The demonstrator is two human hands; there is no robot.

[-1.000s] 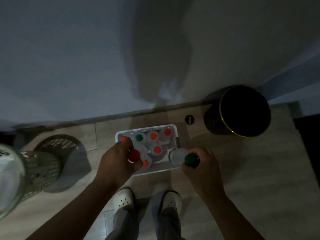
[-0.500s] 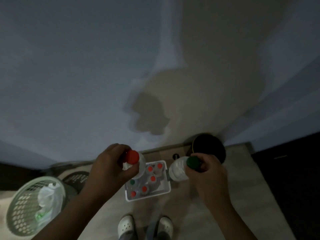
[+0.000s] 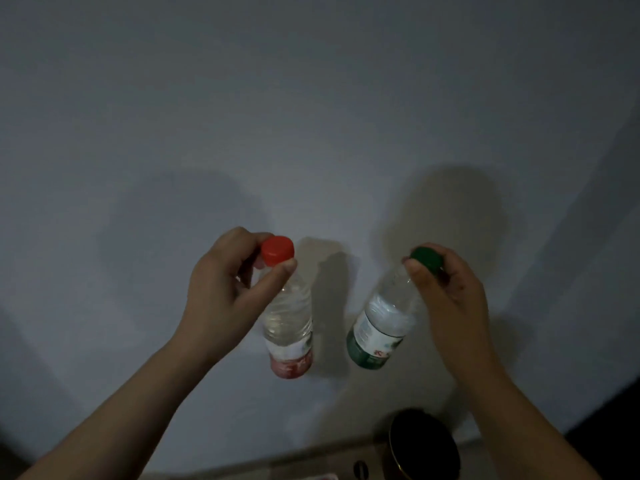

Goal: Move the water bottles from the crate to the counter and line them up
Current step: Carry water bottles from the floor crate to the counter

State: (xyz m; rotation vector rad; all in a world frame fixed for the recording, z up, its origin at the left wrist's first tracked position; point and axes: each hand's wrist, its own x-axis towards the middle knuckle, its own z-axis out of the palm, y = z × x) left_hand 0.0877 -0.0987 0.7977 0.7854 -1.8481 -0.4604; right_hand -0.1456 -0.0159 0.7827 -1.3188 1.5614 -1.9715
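Observation:
My left hand pinches the neck of a clear water bottle with a red cap and red label, which hangs in the air in front of a plain wall. To its right, my right hand grips a second clear bottle with a green cap and green label by its cap; this one hangs tilted, its base swung left. The two bottles are apart. Only a sliver of the white crate shows at the bottom edge. No counter is in view.
A dark round bin with a gold rim stands on the floor at the bottom right, below my right forearm. A small dark round fitting sits in the floor beside it. The grey wall fills most of the view.
Both hands have lifted their bottles up out of the crate to chest height. The view has tilted up, so the crate, the baskets and my feet have dropped out of sight.

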